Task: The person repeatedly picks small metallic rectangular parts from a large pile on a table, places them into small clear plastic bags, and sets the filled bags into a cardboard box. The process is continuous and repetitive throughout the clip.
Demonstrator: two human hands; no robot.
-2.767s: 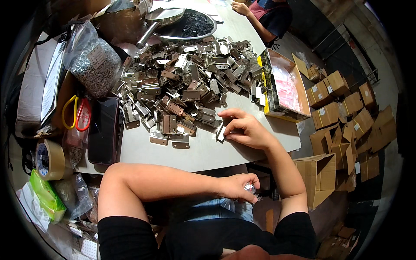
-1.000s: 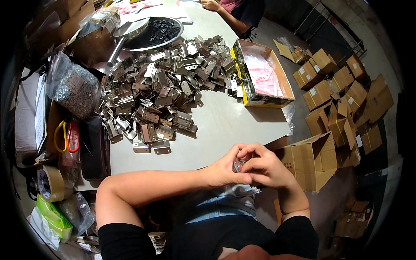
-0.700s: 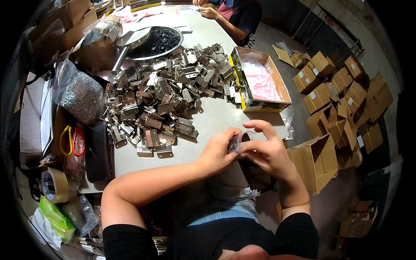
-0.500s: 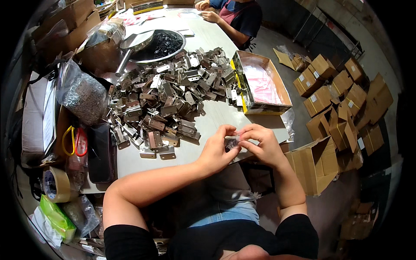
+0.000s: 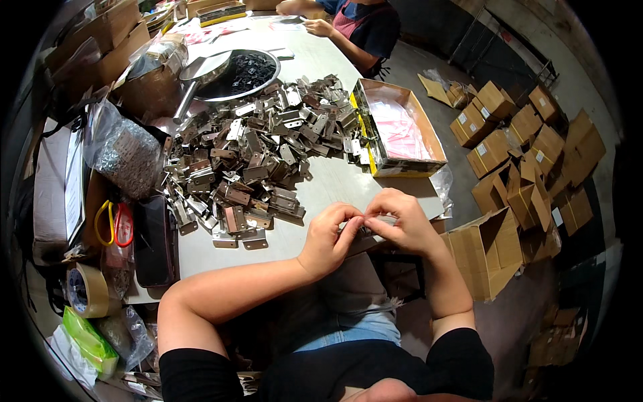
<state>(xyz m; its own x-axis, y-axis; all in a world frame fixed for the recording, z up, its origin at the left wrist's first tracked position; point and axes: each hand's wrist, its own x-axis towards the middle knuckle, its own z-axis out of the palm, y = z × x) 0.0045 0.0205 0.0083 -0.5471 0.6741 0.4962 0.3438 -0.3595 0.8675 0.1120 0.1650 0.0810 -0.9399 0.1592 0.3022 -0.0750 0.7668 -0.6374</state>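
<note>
At the table's near edge, my left hand (image 5: 328,236) and my right hand (image 5: 406,226) meet with thumbs and fingertips pinched together. Between them they grip a small clear plastic bag (image 5: 365,231), mostly covered by my fingers. Something dark shows in it, too small to make out. Beyond my left hand spreads a heap of metal brackets (image 5: 258,157). An open box (image 5: 439,144) holding pink-and-white packets (image 5: 395,127) stands past my right hand.
At the heap's far side is a metal bowl (image 5: 276,67) of black parts, a scoop (image 5: 207,65) across it. Bagged screws (image 5: 127,157), scissors (image 5: 123,224) and a tape roll (image 5: 94,288) lie left. Cartons (image 5: 489,254) stand right. A co-worker (image 5: 365,30) sits at the far end.
My hands have drawn closer together, fingertips now meeting over the bag, which shows less than before. The view has shifted slightly. The co-worker's hands have moved a little.
</note>
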